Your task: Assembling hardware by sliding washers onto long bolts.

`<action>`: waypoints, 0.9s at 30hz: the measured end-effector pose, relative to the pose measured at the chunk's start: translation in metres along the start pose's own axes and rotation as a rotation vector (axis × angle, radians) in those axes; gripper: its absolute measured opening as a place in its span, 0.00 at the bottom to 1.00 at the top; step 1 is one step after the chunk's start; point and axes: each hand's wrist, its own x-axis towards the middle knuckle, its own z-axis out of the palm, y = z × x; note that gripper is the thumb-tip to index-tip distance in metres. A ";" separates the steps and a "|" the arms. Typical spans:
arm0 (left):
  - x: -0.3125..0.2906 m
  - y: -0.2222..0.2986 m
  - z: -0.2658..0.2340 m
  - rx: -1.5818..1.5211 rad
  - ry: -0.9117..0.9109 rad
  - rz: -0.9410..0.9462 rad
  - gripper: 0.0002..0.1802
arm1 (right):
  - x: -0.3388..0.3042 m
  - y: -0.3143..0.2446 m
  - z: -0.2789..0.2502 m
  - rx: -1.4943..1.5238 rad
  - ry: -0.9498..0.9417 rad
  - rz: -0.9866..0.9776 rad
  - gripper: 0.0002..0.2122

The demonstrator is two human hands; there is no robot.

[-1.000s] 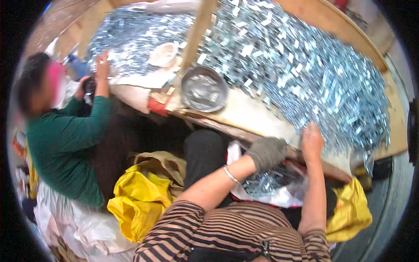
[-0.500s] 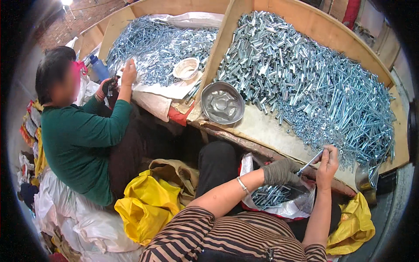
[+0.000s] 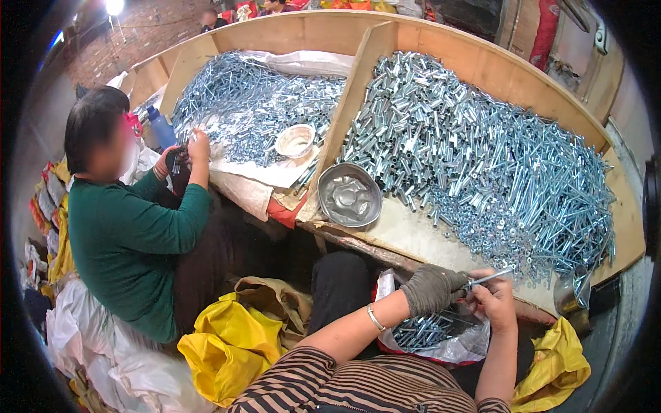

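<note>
Left hand: my left hand (image 3: 432,289) wears a grey glove, and its grip is closed around one end of a long metal bolt (image 3: 486,277).
Right hand: my bare right hand (image 3: 497,301) pinches the same bolt from the other side, grip narrow, fingers curled tight on it.
Bolt: I see it held slanted above my lap, just below the near edge of the counter (image 3: 413,237), its shiny tip pointing up and right.
Lap bag: a clear plastic bag (image 3: 441,336) with a red rim lies open under both hands, holding finished bolts.
Right bin: a large heap of silver bolts and nuts (image 3: 482,151) fills the counter section ahead of me.
Bowl: a round steel bowl (image 3: 348,195) sits at the heap's left corner, beside the wooden divider (image 3: 351,103).
Left bin: a second heap (image 3: 255,103) on white sacking, with a small white bowl (image 3: 295,141) on it.
Co-worker: a person in a green sweater (image 3: 124,241) sits to my left, hands raised at that bin; a blue bottle (image 3: 162,129) stands near.
Floor: yellow bags (image 3: 220,344) and white sacks (image 3: 89,344) lie crumpled beside my knees.
</note>
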 end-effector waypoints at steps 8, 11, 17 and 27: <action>0.000 -0.009 0.013 -0.190 0.140 -0.034 0.17 | 0.042 0.018 0.025 -0.098 0.159 -0.286 0.15; -0.003 -0.005 0.018 -0.085 0.258 -0.056 0.16 | 0.039 0.010 0.055 0.107 0.134 -0.284 0.21; 0.002 -0.075 0.010 -0.101 0.495 -0.188 0.12 | 0.012 0.009 0.041 -0.203 0.276 -0.495 0.19; 0.001 -0.023 0.006 -0.134 0.272 -0.104 0.10 | 0.027 0.026 0.003 0.203 0.555 -0.202 0.16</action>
